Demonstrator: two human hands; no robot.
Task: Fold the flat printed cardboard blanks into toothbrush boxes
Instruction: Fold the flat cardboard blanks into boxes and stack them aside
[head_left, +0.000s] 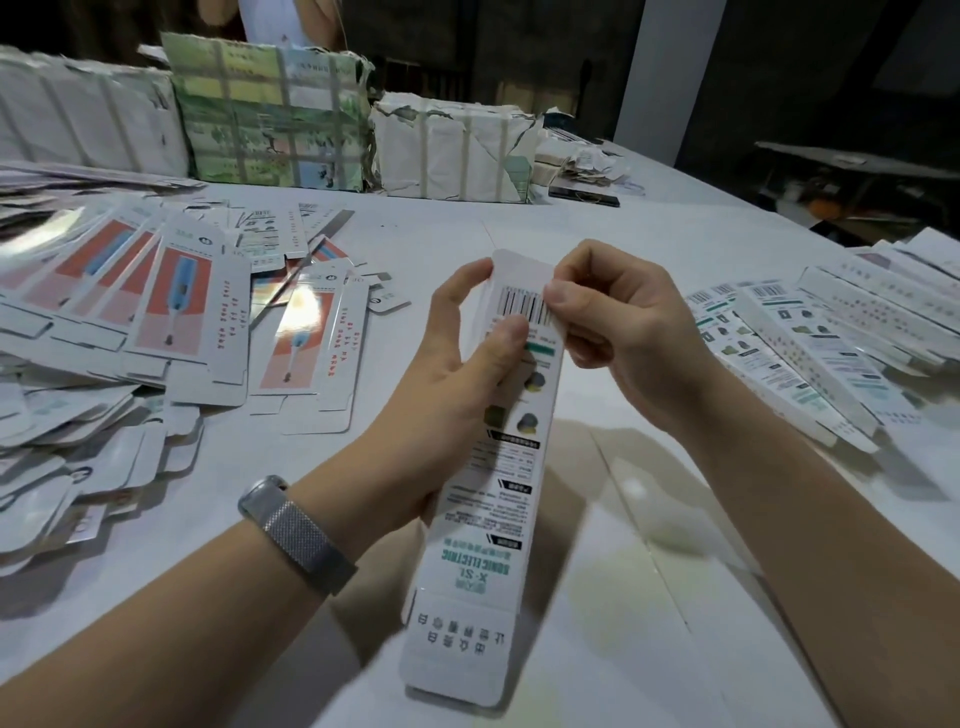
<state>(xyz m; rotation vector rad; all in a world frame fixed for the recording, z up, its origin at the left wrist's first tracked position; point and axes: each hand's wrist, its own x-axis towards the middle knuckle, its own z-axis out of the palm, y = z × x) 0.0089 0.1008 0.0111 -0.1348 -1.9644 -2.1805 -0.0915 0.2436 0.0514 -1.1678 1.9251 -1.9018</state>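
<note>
Toothbrush box: far-end flap being closed

Toothbrush box (511, 467) is being held mid-frame above the bench (649, 545), running from the lower centre up to the hands, already looking squared up into a tube. Left hand (467, 358) is gripping the upper body, thumb lying on the printed face below the barcode, fingers curled round the left side. Right hand (618, 317) is pinching the top flap (519, 273) at the barcode end, thumb on the right edge. Bottom flap (457, 660) is hanging untucked at the lower centre. Flat blanks (171, 312) are lying spread at left of frame, another pile (831, 338) at right, wrapped bundles (270, 114) at upper left.

Risks, as judged: top flap creasing off its score line if pushed crooked; tube collapsing flat if the left grip squeezes too hard; tuck tab missing the slot and buckling.
</note>
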